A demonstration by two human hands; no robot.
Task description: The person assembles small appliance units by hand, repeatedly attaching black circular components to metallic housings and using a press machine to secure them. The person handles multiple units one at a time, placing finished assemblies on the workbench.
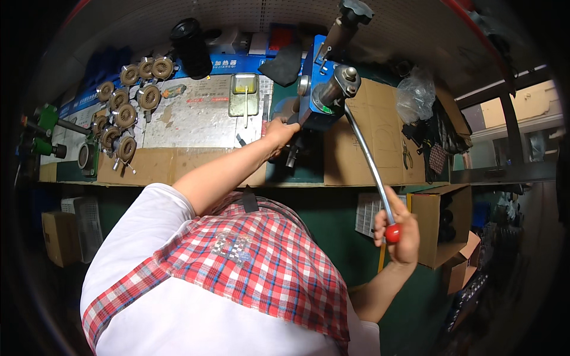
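Observation:
A blue hand-lever press with a black knob on top stands at the back edge of the bench. From its side a long steel lever runs down toward me, ending in a red ball knob. My right hand is curled round the lever's lower end, just beside the ball. Under the press head, my left hand is closed at the dark working area. What its fingers grip is hidden by the hand and the press. A rounded metal part shows just behind it.
Several brown, round slotted parts stand grouped on the bench's left. A small tray with yellowish contents and a brush lies left of the press. Pliers and a plastic bag lie right. An open cardboard box stands below.

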